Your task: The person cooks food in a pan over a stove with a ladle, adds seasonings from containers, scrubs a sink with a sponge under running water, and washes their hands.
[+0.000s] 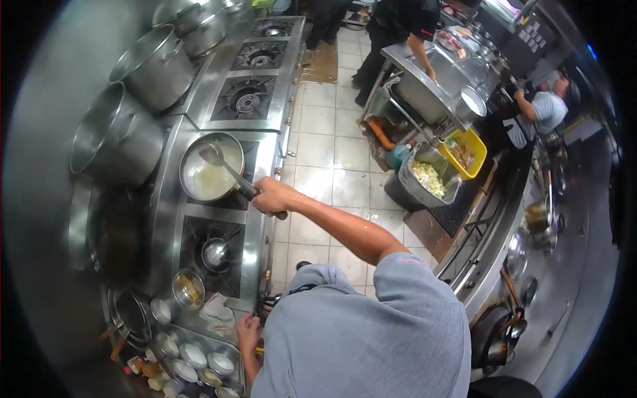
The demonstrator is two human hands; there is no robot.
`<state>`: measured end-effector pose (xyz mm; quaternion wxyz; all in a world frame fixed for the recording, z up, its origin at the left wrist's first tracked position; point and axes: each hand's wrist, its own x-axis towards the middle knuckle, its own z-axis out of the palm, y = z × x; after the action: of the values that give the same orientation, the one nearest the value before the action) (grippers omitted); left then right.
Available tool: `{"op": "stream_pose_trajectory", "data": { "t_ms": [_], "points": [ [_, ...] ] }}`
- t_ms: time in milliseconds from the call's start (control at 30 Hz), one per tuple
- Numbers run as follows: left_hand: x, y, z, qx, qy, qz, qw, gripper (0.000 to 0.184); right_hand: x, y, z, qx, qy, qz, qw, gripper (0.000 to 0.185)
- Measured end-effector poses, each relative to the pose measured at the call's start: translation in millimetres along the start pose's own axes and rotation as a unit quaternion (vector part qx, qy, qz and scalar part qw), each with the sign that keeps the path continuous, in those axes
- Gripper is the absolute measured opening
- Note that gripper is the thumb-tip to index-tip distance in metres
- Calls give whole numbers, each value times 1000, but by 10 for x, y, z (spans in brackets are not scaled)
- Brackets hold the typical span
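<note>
My right hand is closed around the dark handle of a frying pan on a burner. A wide-headed metal spoon leans in the pan, its handle running into the same grip. Pale, creamy liquid covers the pan's bottom. Lower down, my left hand has its fingers curled at the stove's front edge; what they hold, if anything, is hidden. A crumpled white cloth lies near that hand, along with a metal bowl of yellowish food. A small pan or ladle sits on the nearer burner.
Large stockpots line the stove's back. Several small containers fill a tray at lower left. Across the tiled aisle stand a bin of chopped scraps, a yellow tub and a sink. Co-workers are beyond.
</note>
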<state>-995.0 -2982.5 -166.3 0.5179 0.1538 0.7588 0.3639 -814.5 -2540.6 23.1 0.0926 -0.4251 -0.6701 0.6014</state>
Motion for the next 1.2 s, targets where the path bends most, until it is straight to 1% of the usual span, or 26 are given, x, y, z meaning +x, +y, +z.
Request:
{"op": "stream_pose_trajectory", "data": {
  "t_ms": [33,67,133,200,233,267,300,333,367,400,433,467,500,533,567,667,700,733,767,800,867,1033,1067,1100,1133,1200],
  "points": [
    [-56,58,6,48,-15,7,999,42,97,126,-43,-89,10,-33,995,20],
    [-80,109,10,51,-16,9,999,42,216,309,-69,-87,14,-34,996,20],
    [-97,183,46,54,3,-10,998,42,394,593,-134,-243,72,-139,957,22],
    [-28,139,7,63,1,2,998,43,524,799,-171,-253,59,-116,959,24],
    [-1,117,-24,70,1,14,997,43,745,1139,-116,-290,101,-183,934,23],
    [6,130,-40,70,2,12,997,43,750,1148,-93,-324,141,-251,901,22],
    [14,141,-60,59,-1,1,998,44,734,1164,-25,-322,138,-252,902,22],
    [18,151,-75,46,-3,-9,999,44,699,1180,93,-188,84,-169,964,22],
    [18,150,-92,43,2,-12,999,44,621,1147,210,-50,27,-80,995,23],
    [22,140,-97,37,4,-6,999,44,595,1103,351,-42,30,-105,993,21],
    [27,120,-95,31,5,1,1000,44,522,1086,482,112,-19,-26,993,20],
    [29,78,-94,30,5,-3,1000,44,343,876,525,264,-65,57,961,21],
    [34,21,-103,17,8,-11,1000,44,368,872,582,263,-67,60,960,21],
    [32,-47,-111,2,14,-20,1000,44,411,846,668,413,-78,76,904,23],
    [45,-122,-106,-6,23,-28,999,44,430,832,767,549,-91,95,825,26],
    [-112,-174,-103,-43,29,-21,998,43,436,730,654,485,-105,114,860,30],
    [-186,-74,-108,-30,33,-22,999,42,226,411,527,445,-102,113,883,32],
    [-224,-61,-107,-24,46,-23,998,42,251,447,420,398,-132,116,900,29],
    [-261,-107,-115,-19,56,-25,998,42,124,243,331,353,-77,132,923,21],
    [-245,-194,-137,-44,89,-31,995,42,78,221,187,321,-85,109,937,12],
    [-213,-368,-86,35,96,13,995,44,-6,75,-25,252,-78,83,961,12],
    [-345,-59,94,19,132,10,991,46,-277,-392,-382,22,-59,27,998,13],
    [-369,-25,116,36,138,12,990,46,-295,-418,-414,-40,-42,8,998,15],
    [-333,-75,139,16,136,11,991,47,-283,-390,-428,-57,-40,-14,997,27],
    [-332,-92,164,11,140,11,990,47,-269,-328,-370,-61,-44,-18,997,27],
    [-297,-67,212,-8,129,27,991,48,-152,-118,-275,-87,24,-67,994,40]
  ]
}}
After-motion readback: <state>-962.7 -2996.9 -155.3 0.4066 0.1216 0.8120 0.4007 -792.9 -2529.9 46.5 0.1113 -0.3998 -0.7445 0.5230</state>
